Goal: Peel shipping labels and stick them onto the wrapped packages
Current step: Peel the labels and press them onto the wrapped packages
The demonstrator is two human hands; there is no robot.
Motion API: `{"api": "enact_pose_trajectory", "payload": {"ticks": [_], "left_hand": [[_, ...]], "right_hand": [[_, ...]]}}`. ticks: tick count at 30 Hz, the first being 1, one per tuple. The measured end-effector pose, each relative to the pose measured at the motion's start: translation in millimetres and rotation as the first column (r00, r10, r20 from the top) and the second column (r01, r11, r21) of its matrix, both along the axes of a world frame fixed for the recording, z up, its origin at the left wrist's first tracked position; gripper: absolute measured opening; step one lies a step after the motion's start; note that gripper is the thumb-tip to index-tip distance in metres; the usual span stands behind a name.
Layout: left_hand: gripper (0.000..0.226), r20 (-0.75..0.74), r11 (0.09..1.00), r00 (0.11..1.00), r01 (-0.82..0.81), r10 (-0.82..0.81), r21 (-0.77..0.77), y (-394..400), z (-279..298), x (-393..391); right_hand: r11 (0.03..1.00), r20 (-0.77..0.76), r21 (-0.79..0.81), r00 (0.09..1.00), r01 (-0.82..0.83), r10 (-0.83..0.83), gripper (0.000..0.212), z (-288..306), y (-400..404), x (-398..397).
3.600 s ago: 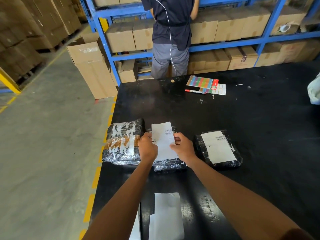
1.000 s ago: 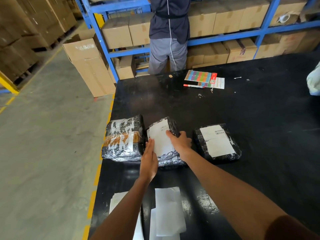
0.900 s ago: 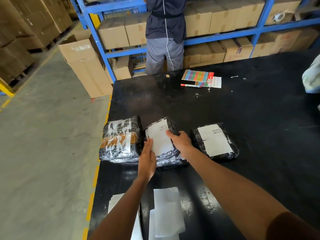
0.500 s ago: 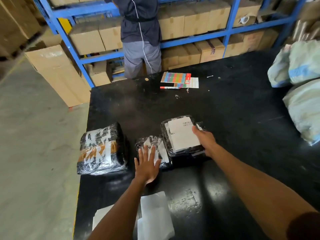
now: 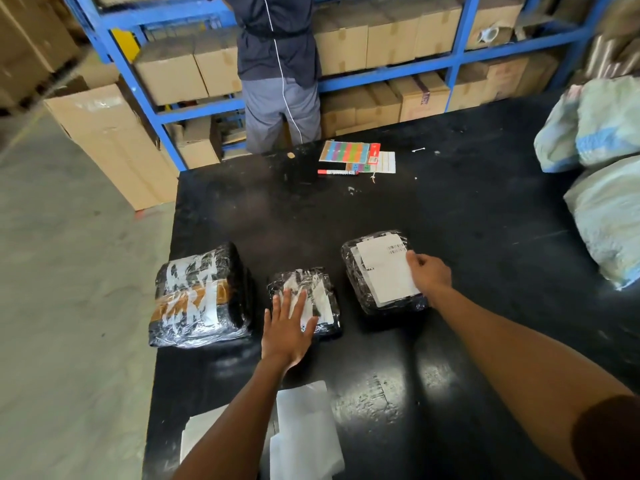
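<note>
One package labelled, two left
Right hand (image 5: 427,273) grips the labelled package (image 5: 382,271); flat left hand (image 5: 287,327) presses the middle package (image 5: 304,299); large package (image 5: 201,296) by the bench's left edge unlabelled.

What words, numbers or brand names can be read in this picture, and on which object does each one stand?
None can be read.
Shipping label on the right package: barcode and small print, blurred.
Red marker: print too small.
Cardboard box on the shelf: dark mark, illegible.
</note>
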State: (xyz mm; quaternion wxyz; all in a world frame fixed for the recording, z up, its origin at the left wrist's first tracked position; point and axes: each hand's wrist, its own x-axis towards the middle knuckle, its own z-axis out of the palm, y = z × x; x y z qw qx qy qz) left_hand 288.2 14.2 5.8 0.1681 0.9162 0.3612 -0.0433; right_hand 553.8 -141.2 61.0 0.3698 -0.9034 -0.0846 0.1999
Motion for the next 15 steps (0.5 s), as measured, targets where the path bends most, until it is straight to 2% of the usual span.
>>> {"api": "enact_pose_trajectory", "payload": {"ticks": [4,6,8,10,12,15], "left_hand": [[0.062,0.03,1.0,1.0,-0.008,0.008,0.003,-7,5,-5],[0.062,0.042,1.0,0.999,0.019,-0.019,-0.001,-9,6,-12],[0.06,0.097,0.998,0.994,0.055,-0.05,-0.041,-10,7,-23],[0.054,0.187,0.994,0.982,0.058,-0.04,-0.096,-10,6,-37],[0.042,0.285,0.992,0.958,0.039,-0.003,-0.119,-10,8,-58],[0.03,0.408,0.991,0.908,-0.053,0.097,-0.12,-14,9,-101]], "right_hand": [[0.964,0.173,-0.242,0.973,-0.108,0.153,0.048,6,5,-5],[0.951,0.314,-0.276,0.923,-0.137,0.224,0.048,14,9,-19],[0.952,0.432,-0.241,0.857,-0.192,0.282,0.04,20,17,-41],[0.94,0.483,-0.181,0.807,-0.288,0.34,0.029,21,27,-69],[0.9,0.477,-0.105,0.773,-0.423,0.419,0.023,19,38,-104],[0.765,0.401,0.006,0.702,-0.645,0.589,0.019,9,51,-165]]}}
